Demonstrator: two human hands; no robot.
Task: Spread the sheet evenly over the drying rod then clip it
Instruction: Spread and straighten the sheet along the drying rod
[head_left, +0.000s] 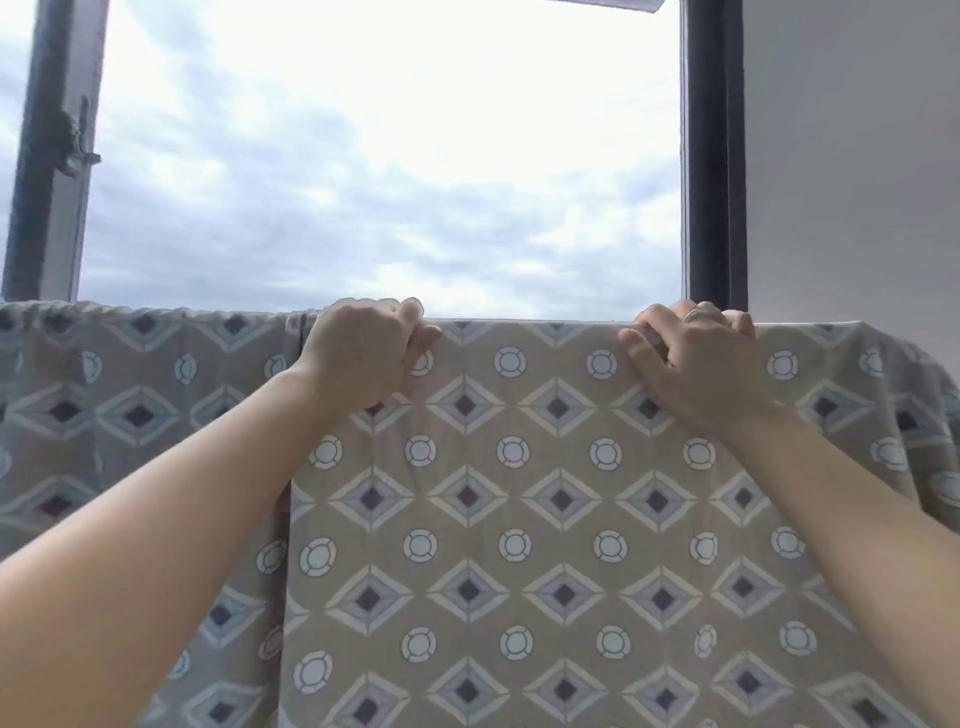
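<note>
Tan patterned sheet (519, 493) — one — gripped by two hands: left hand (363, 353), right hand (696, 364).

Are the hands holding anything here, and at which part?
Both hold the tan cotton sheet with diamond and circle print at its top fold over the rod: left hand near the middle, right hand further right.
</note>
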